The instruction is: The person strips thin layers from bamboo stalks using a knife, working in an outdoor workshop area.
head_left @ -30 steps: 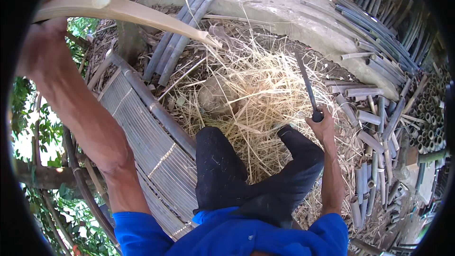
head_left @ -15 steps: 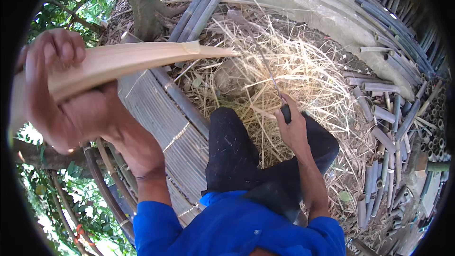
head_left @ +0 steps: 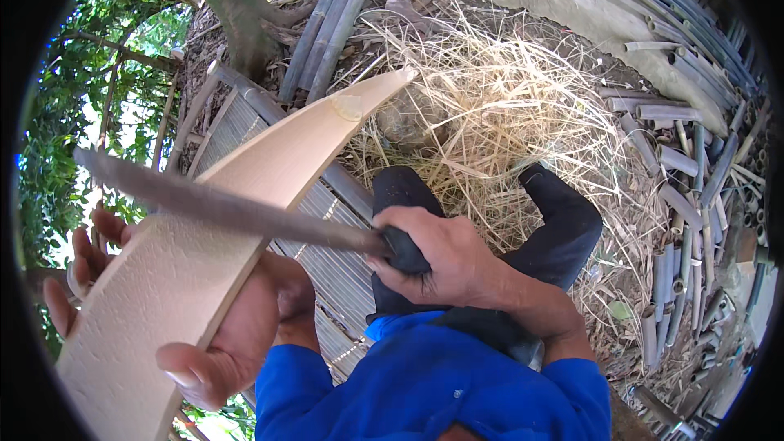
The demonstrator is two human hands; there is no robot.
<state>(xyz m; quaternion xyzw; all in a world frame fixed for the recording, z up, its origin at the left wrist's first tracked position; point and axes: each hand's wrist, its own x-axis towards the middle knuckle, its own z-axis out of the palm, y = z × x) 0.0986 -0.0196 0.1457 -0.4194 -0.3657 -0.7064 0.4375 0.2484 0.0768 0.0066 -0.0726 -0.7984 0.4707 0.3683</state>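
Note:
A wide, pale length of split bamboo [head_left: 188, 265], with a node mark near its tapered far end, slants across my left side. My left hand [head_left: 245, 322] bears it from beneath, palm under it, fingertips past one edge and thumb by the other. My right hand [head_left: 449, 257] is wrapped round the black handle of a long-bladed knife [head_left: 237, 211]. The knife's blurred blade reaches left across the face of the bamboo; whether it touches cannot be made out.
A slatted bamboo bench [head_left: 322, 233] lies beside my legs. Pale shavings [head_left: 506, 114] are heaped on the ground ahead, around a stone [head_left: 408, 118]. Cut bamboo tubes [head_left: 674, 159] are piled to the right. Three long poles [head_left: 331, 24] lean near a tree trunk [head_left: 245, 24].
My right hand has brought the knife up and left, from over the shavings to across the bamboo. My left hand has turned and lowered the bamboo, so its broad face now shows.

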